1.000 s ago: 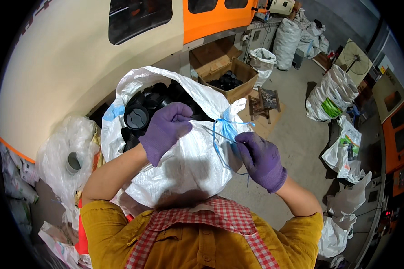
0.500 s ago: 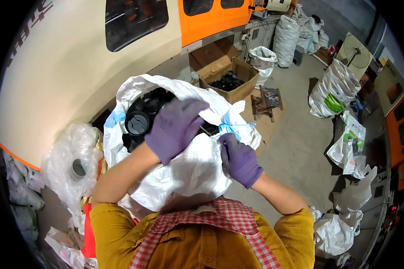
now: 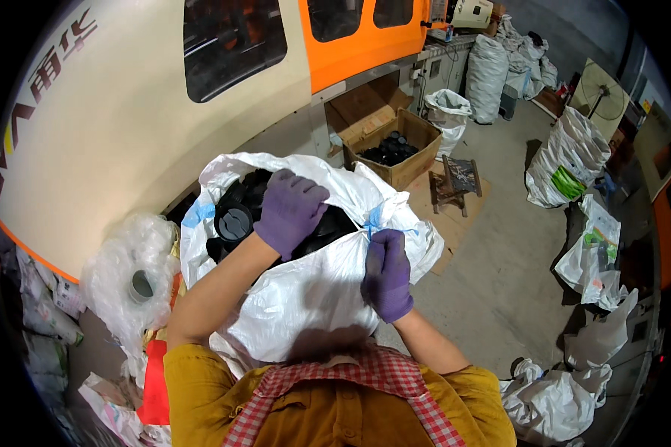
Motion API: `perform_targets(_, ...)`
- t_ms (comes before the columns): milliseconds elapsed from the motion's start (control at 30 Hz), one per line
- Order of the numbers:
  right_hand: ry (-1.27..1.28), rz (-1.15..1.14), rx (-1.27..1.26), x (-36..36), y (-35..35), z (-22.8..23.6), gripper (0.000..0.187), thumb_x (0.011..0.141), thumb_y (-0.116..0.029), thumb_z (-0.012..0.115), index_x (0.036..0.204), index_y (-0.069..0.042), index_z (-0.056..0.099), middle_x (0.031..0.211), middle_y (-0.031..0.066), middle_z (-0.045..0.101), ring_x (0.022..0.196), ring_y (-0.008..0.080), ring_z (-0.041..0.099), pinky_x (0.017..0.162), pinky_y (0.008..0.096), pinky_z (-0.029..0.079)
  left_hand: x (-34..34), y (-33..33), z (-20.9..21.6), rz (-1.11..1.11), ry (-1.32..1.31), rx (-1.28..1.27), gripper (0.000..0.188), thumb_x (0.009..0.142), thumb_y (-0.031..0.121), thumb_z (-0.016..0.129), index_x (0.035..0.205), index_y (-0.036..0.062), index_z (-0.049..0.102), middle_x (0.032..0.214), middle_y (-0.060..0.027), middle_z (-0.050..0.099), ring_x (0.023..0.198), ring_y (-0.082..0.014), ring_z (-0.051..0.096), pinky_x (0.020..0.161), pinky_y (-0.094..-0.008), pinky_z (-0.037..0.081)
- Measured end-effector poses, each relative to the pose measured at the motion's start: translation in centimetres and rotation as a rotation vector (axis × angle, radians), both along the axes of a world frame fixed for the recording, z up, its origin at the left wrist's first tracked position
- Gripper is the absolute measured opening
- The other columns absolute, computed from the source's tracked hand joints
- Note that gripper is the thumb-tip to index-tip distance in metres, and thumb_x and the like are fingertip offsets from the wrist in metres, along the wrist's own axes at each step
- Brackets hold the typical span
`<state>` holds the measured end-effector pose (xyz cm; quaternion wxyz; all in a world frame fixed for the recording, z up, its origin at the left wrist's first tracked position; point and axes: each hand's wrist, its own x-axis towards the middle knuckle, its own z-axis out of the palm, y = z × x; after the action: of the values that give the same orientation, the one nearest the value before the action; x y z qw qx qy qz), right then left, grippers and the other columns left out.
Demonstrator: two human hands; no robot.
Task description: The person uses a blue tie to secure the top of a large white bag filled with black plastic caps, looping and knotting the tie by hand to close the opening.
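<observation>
One white woven bag [image 3: 291,305] in head view, open-mouthed, in front of red checked apron [image 3: 320,376]; black round parts [image 3: 234,223] inside; purple-gloved left hand [image 3: 294,212] over mouth of bag, above the parts; knuckles up, fingers curled under, tips hidden, can't tell if pinching anything; purple-gloved right hand [image 3: 388,272] at right side of opening, just below blue tie [image 3: 375,217] on gathered bit of bag; fingers bunched, can't tell whether pinching tie or bag edge; beyond bag, cardboard box [image 3: 421,165] with more black parts, folding stool [image 3: 458,179] near it; left of bag, clear plastic sacking [image 3: 127,253]; behind, cream-and-orange machine [image 3: 127,134].
</observation>
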<state>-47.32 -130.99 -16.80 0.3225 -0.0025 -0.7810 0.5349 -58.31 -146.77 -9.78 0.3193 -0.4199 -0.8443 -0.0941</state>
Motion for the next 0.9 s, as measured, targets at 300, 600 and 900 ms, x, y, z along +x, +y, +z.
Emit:
perform_targets(300,0.038,0.035,-0.255,-1.2,-4.0,1.4,0.009,0.087,-0.004,0.042,0.094,-0.001,0.045,0.081,0.0146,0.048,0.075,0.0268,0.051,0.071,0.0331,0.042,1.0,0.1,-0.6,-0.025,-0.329,0.272,0.013,0.072,0.019,0.062,0.071,0.0056,0.062,0.067,-0.0116,0.060,0.065,-0.0311,0.057,0.064,-0.0372,0.044)
perform_targets(600,0.042,-0.099,-0.004,-3.0,-5.8,2.7,0.009,0.085,-0.006,0.047,0.092,-0.002,0.046,0.081,0.0178,0.056,0.074,0.0327,0.057,0.067,0.0378,0.044,0.7,-1.4,0.5,-0.357,-1.675,0.879,0.015,0.081,0.018,0.057,0.082,0.0032,0.055,0.072,-0.0009,0.053,0.064,-0.0083,0.048,0.058,-0.0214,0.039)
perform_targets(900,0.002,0.089,0.819,0.6,-3.5,7.8,0.016,0.079,-0.009,0.054,0.095,-0.006,0.056,0.089,0.0148,0.059,0.077,0.0329,0.057,0.072,0.0398,0.045,-7.7,-2.1,-1.2,0.141,-0.219,0.197,0.016,0.079,0.010,0.048,0.091,0.0040,0.057,0.086,-0.0152,0.060,0.079,-0.0301,0.060,0.069,-0.0402,0.047)
